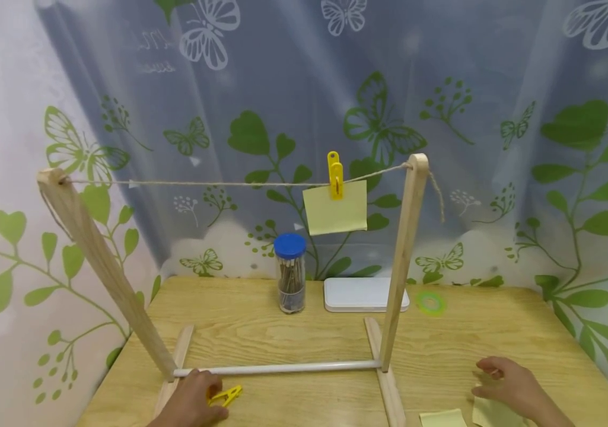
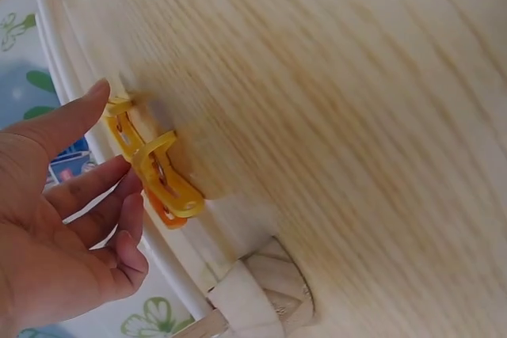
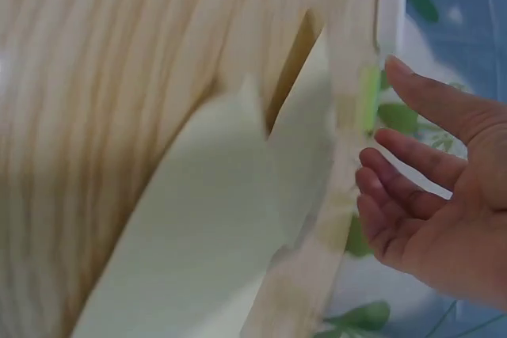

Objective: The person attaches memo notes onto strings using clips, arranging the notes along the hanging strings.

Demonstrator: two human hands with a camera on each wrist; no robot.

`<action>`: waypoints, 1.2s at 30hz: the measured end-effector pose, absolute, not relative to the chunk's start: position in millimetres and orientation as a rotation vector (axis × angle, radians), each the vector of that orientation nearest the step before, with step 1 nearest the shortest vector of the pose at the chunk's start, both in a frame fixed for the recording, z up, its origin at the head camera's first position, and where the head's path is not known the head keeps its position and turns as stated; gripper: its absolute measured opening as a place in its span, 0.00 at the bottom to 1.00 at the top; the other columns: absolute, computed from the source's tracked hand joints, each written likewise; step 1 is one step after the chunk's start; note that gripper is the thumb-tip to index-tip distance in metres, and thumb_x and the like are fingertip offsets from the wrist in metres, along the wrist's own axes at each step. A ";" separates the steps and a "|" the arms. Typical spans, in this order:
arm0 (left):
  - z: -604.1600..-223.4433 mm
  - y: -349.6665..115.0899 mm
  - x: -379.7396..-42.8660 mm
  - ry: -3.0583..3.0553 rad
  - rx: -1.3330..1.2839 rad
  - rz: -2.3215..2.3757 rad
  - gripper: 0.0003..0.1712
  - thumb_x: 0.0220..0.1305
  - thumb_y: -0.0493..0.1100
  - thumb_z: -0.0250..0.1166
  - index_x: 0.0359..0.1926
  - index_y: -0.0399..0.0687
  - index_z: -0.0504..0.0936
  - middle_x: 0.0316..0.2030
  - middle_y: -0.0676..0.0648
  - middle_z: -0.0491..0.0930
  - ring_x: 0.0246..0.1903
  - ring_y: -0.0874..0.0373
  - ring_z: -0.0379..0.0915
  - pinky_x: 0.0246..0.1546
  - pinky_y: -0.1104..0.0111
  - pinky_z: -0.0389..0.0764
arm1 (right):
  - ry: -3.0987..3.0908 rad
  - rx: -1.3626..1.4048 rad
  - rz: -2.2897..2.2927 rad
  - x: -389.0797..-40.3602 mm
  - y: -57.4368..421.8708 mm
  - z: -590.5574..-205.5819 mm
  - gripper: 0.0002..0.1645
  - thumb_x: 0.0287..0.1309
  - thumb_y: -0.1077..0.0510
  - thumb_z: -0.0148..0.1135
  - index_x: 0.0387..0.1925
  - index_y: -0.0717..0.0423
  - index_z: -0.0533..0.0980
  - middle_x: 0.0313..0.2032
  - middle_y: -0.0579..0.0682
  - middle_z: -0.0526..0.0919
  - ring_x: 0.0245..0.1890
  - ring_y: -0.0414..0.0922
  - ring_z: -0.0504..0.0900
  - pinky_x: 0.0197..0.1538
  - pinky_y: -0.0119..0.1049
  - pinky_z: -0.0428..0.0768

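My left hand is at the yellow clothespins near the foot of the wooden frame. In the left wrist view the thumb and loosely bent fingers stand apart beside the clothespins; whether a fingertip touches one I cannot tell. An orange part shows under them. Over the pale yellow paper sheets hovers my right hand, fingers relaxed and holding nothing. Another paper sheet lies to its left. On the string, a yellow clothespin holds up a yellow paper.
Two wooden posts carry the string, joined low by a white rod. Behind stand a blue-lidded jar of thin sticks and a white case. A green ring-shaped roll lies at back right, before a patterned curtain.
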State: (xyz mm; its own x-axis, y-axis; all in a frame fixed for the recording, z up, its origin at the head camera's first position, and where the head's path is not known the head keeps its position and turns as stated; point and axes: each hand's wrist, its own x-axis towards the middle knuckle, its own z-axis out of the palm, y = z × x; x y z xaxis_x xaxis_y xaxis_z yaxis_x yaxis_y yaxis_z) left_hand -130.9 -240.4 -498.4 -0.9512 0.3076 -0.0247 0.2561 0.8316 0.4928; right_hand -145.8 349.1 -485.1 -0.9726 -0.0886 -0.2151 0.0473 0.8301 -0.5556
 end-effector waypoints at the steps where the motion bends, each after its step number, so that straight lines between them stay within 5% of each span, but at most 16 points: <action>1: -499.5 -240.8 -130.9 2.907 0.445 0.763 0.16 0.37 0.45 0.78 0.25 0.47 0.79 0.22 0.55 0.71 0.26 0.63 0.59 0.27 0.72 0.60 | 2.773 -0.017 -0.828 -146.7 351.7 -486.4 0.42 0.44 0.44 0.73 0.52 0.71 0.72 0.48 0.67 0.79 0.46 0.60 0.78 0.44 0.52 0.78; 7: -502.1 -240.3 -130.6 2.901 0.433 0.787 0.14 0.38 0.41 0.76 0.24 0.47 0.78 0.22 0.54 0.71 0.25 0.63 0.58 0.25 0.73 0.61 | 2.688 0.017 -0.843 -147.9 357.6 -495.4 0.46 0.38 0.42 0.75 0.51 0.72 0.71 0.49 0.68 0.78 0.48 0.64 0.77 0.48 0.54 0.76; 18: -492.4 -232.1 -128.5 2.908 0.431 0.807 0.11 0.48 0.45 0.72 0.29 0.46 0.79 0.25 0.53 0.73 0.25 0.64 0.60 0.25 0.74 0.64 | 2.745 0.011 -0.798 -152.5 353.6 -501.1 0.34 0.32 0.49 0.79 0.41 0.62 0.74 0.37 0.51 0.79 0.39 0.46 0.77 0.40 0.45 0.78; 30: -483.6 -226.6 -130.3 2.931 0.402 0.833 0.11 0.51 0.45 0.71 0.35 0.47 0.82 0.29 0.53 0.77 0.29 0.63 0.66 0.26 0.75 0.68 | 2.783 0.044 -0.800 -157.6 354.4 -502.5 0.31 0.37 0.46 0.78 0.37 0.62 0.75 0.31 0.48 0.75 0.33 0.43 0.70 0.34 0.35 0.71; 36: -479.4 -226.3 -131.9 2.976 0.439 0.832 0.09 0.53 0.45 0.70 0.34 0.48 0.82 0.28 0.55 0.76 0.29 0.62 0.66 0.27 0.74 0.67 | 2.782 0.011 -0.911 -161.1 359.9 -504.5 0.24 0.44 0.48 0.73 0.23 0.55 0.66 0.21 0.43 0.60 0.21 0.37 0.59 0.24 0.26 0.60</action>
